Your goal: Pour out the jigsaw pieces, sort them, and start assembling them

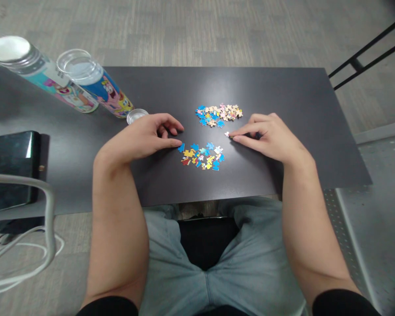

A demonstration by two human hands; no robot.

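Two heaps of small jigsaw puzzle pieces lie on the dark table. The far heap point(217, 115) mixes blue pieces with many pale ones. Blue, yellow and red show in the near heap point(202, 157). My right hand point(266, 135) pinches a pale puzzle piece point(227, 134) between thumb and forefinger, just below the far heap's right part. My left hand point(154, 134) rests at the left of the near heap, fingers curled loosely and apart from the thumb. Its thumb tip reaches a blue puzzle piece point(181, 148) at that heap's edge; whether they touch I cannot tell.
Two clear printed canisters stand at the left, one with a white top point(13, 49), one uncovered point(102, 85). A round clear lid point(137, 115) lies by my left wrist. Farther left are a black box point(13, 169) and a thick white cable point(49, 219). The table point(266, 87) ends close to my lap.
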